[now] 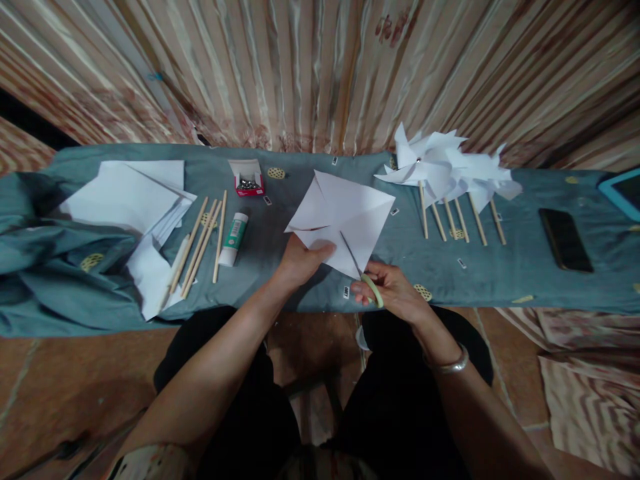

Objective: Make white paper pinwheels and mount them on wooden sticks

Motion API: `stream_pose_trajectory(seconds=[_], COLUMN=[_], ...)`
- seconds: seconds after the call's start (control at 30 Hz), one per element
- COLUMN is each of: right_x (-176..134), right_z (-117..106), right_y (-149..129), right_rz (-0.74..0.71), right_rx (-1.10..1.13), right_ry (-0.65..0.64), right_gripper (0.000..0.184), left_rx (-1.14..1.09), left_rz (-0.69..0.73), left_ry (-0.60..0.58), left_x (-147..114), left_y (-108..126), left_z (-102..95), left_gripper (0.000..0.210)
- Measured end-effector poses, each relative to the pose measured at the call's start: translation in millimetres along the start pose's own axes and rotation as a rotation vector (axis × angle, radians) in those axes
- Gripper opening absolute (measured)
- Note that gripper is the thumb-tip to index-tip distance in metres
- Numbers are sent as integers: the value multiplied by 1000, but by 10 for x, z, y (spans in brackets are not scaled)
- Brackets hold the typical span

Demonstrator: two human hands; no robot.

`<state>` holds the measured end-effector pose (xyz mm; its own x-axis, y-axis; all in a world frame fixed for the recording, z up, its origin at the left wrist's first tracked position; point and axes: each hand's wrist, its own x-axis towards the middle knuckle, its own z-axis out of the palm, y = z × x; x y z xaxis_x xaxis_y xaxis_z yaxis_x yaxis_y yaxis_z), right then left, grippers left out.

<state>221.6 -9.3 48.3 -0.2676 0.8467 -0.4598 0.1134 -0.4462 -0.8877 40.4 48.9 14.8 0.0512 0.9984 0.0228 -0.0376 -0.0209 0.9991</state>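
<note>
A square sheet of white paper (pixel 357 210) is held over the middle of the table, with slits running in from its left and upper-left corners. My left hand (pixel 303 259) is closed on its lower left edge, thumb on top and the other fingers hidden beneath. My right hand (pixel 387 288) grips a pair of scissors (pixel 371 288) by the pale green handles. The blade lies across the paper's lower corner, pointing up and left toward the centre. Whether the blades are fully closed cannot be made out.
On the left lie white paper sheets (pixel 125 193), wooden sticks (pixel 203 250), a glue stick (pixel 234 240) and a small red box of metal pins (pixel 249 183). Several paper pinwheels (pixel 440 163) on sticks lie at the right, beside a black phone (pixel 566 240) and a blue-edged device (pixel 623 193).
</note>
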Motion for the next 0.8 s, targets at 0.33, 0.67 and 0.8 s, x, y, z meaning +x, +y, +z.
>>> stream_pose_trajectory(seconds=[0.33, 0.67, 0.8], right_x=[5, 4, -1], right_z=[-2, -10, 4], right_y=[1, 13, 2], right_rz=[-7, -43, -37], right_rx=[-16, -77, -58], right_ry=[8, -2, 15], right_gripper=[46, 43, 43], left_rx=[11, 22, -2], left_rz=[-24, -20, -23], left_ry=[-23, -17, -33], left_x=[-22, -24, -30], left_y=[21, 42, 42], left_z=[8, 10, 6], left_gripper=[28, 28, 29])
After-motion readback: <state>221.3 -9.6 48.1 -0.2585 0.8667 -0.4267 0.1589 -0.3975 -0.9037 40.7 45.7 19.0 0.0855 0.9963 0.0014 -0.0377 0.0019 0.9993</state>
